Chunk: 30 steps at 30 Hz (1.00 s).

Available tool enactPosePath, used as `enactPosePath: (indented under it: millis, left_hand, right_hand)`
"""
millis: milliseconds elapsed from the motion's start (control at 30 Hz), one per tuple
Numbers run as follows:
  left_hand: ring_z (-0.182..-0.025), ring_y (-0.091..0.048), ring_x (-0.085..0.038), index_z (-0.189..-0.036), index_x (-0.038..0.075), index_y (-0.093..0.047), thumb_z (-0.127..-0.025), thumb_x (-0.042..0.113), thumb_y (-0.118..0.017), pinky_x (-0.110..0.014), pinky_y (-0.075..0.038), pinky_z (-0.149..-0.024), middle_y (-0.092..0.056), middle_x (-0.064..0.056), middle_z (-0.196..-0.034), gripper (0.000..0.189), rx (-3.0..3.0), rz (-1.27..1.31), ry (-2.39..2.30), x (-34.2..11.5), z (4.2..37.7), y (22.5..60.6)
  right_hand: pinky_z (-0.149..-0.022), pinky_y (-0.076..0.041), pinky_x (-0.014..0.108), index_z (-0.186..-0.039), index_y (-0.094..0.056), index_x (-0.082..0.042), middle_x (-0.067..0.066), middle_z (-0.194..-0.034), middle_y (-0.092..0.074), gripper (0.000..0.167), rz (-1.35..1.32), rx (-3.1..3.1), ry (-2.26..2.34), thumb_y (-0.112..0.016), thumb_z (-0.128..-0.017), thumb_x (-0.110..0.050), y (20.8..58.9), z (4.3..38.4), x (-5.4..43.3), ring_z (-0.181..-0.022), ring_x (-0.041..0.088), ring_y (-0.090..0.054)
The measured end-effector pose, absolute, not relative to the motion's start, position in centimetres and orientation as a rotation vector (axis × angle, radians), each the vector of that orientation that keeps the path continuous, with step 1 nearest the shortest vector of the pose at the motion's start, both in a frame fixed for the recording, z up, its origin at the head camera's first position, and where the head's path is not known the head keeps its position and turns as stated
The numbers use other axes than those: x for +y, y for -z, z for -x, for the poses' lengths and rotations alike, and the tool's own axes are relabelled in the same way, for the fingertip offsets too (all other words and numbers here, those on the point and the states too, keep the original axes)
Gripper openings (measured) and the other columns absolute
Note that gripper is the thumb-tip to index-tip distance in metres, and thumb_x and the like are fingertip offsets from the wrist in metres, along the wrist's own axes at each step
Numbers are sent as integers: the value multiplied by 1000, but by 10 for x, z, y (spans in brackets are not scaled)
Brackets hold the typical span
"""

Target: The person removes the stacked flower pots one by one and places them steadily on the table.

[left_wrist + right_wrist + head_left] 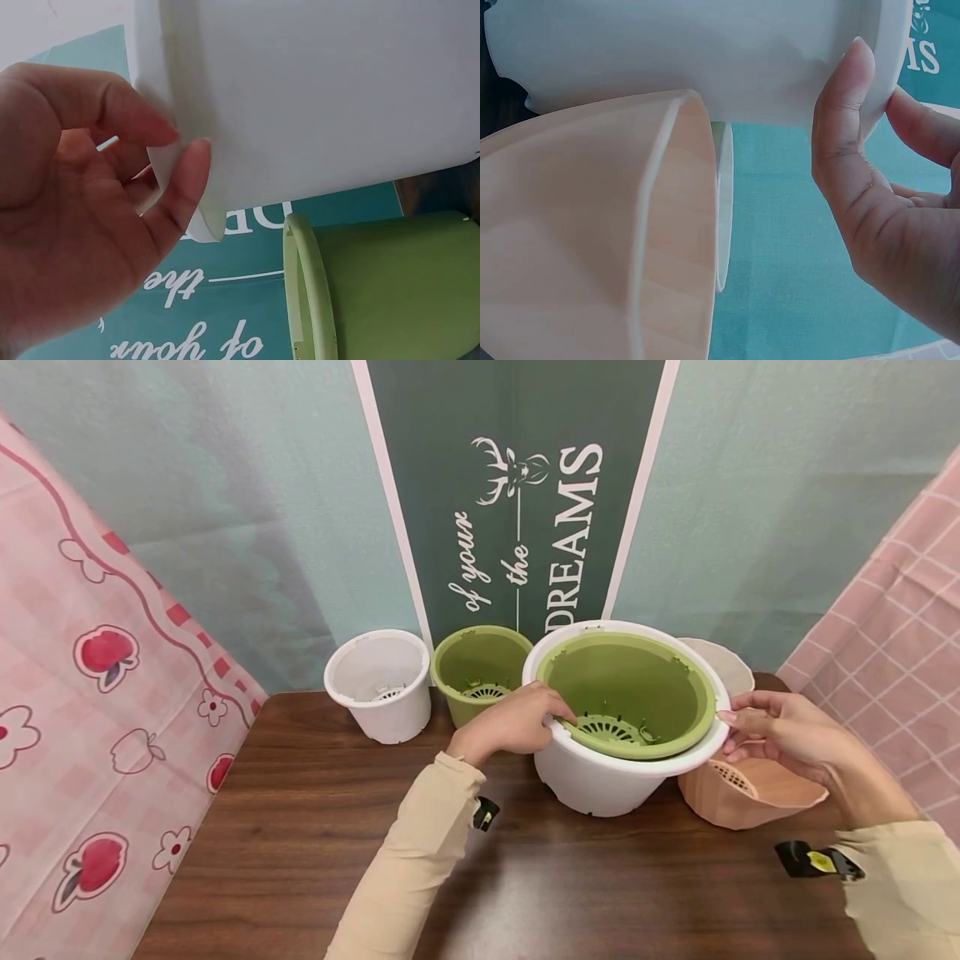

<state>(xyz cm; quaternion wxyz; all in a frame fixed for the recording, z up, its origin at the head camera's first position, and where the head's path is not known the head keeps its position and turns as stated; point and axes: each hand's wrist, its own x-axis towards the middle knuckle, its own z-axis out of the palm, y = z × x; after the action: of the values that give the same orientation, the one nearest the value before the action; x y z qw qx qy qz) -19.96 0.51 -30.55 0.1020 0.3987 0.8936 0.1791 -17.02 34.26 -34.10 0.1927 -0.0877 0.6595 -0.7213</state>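
Observation:
A large white flowerpot (600,789) stands on the table with a green flowerpot (637,672) nested inside it, the green rim tilted down toward the front. On the left side my left hand (521,718) grips the white rim, its fingers reaching over to the green pot's edge. The left wrist view shows that thumb and forefinger (112,187) at the white pot's rim. Across from it, my right hand (787,735) pinches the rim's right side. In the right wrist view, one finger of the right hand (892,187) lies against the white wall below the rim.
A smaller white pot (390,714) and a smaller green pot (465,664) stand at the back left. Close by the large pot's right side, a peach pot (727,806) lies tipped. A pale pot (723,664) is partly hidden behind. The brown table (300,860) meets a curtain at the back.

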Motion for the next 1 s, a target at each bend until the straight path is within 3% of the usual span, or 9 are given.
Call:
enactPosePath:
  millis: [1000]
  left_hand:
    - [-102,-53,-14,-99,9,-71,-69,-9,-49,-20,-38,-85,-64,-2,-104,40,2683,-1081,-707,5,199,311]
  right_hand:
    - [-62,-53,35,-97,-53,-2,14,-79,-63,15,236,1850,2028,-41,-93,7,341,170,342,-68,25,-64]
